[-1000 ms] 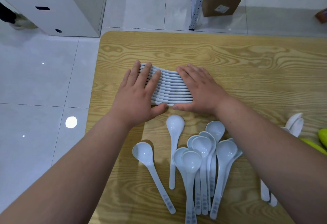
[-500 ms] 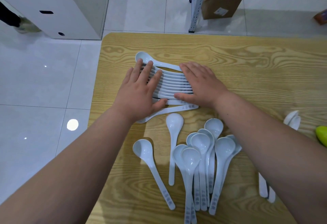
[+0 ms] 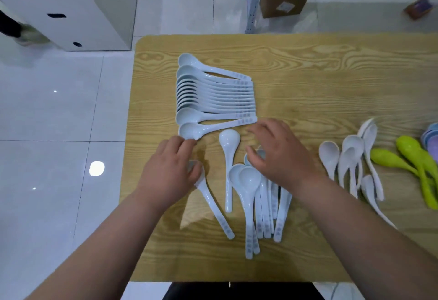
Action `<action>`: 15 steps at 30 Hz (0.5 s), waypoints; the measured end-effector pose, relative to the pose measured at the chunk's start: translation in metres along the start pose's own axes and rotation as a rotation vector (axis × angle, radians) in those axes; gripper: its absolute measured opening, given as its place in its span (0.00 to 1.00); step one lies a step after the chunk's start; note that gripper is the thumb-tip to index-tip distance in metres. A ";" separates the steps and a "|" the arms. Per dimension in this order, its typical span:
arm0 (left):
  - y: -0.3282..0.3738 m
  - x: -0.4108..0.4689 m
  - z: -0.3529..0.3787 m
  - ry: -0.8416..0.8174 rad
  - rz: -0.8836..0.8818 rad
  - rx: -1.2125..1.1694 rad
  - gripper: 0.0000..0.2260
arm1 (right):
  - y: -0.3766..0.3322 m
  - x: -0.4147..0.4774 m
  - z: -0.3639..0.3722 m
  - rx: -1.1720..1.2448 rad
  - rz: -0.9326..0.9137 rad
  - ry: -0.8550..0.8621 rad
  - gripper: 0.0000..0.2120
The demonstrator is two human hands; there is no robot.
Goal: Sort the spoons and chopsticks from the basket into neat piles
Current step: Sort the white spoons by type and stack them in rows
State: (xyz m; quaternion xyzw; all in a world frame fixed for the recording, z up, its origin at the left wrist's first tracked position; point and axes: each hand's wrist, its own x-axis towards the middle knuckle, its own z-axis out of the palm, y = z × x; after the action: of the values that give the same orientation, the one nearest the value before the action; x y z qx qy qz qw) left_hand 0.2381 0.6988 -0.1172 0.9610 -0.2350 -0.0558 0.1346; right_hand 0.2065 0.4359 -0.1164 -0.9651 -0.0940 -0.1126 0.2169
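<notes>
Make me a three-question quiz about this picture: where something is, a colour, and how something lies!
1. Where is the neat row of blue spoons? A. on the floor B. far left of the table C. in a box
2. What colour are the spoons right of the white spoons? A. red B. black C. green
3. How do the row's spoons lie? A. bowls left, handles right B. standing upright C. bowls right, handles left

Answers: 1 B: it sits by the far left corner. 2 C: green spoons lie beside the white ones. 3 A: every bowl points left.
</notes>
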 end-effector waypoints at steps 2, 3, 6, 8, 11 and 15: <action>0.001 -0.014 0.009 -0.122 -0.141 -0.062 0.23 | -0.020 -0.036 -0.005 -0.022 0.126 -0.013 0.17; 0.001 -0.015 0.012 -0.173 -0.213 -0.103 0.23 | -0.030 -0.052 -0.007 -0.031 0.205 -0.047 0.20; 0.003 -0.015 0.017 -0.232 -0.287 -0.149 0.17 | -0.057 -0.088 -0.006 -0.051 0.426 -0.301 0.29; 0.005 -0.017 0.015 -0.247 -0.323 -0.194 0.13 | -0.073 -0.102 -0.001 -0.090 0.481 -0.478 0.33; 0.012 -0.027 0.000 -0.234 -0.423 -0.408 0.08 | -0.090 -0.110 0.006 -0.176 0.444 -0.549 0.31; 0.022 -0.058 -0.026 -0.189 -0.602 -0.880 0.10 | -0.100 -0.104 0.006 -0.213 0.475 -0.544 0.21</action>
State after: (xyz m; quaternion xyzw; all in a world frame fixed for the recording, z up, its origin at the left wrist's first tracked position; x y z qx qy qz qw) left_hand 0.1818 0.7128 -0.0836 0.8295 0.0854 -0.2715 0.4806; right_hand 0.0846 0.5139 -0.1091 -0.9718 0.0906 0.1923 0.1023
